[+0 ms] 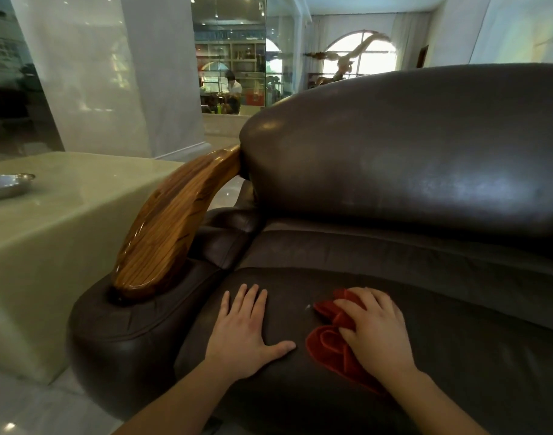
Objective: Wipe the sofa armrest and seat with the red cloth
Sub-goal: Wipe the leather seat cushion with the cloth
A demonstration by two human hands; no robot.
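Crumpled red fabric cloth (330, 343) bunched in folds on the dark brown leather sofa seat cushion (457, 356), partly covered, glossy curved striped-wood armrest (171, 221) rising at the seat's left over a padded leather base

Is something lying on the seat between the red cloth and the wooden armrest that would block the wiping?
Only the left hand, flat on the seat, lies between the red cloth under the right hand and the armrest. Nothing else is visible there.
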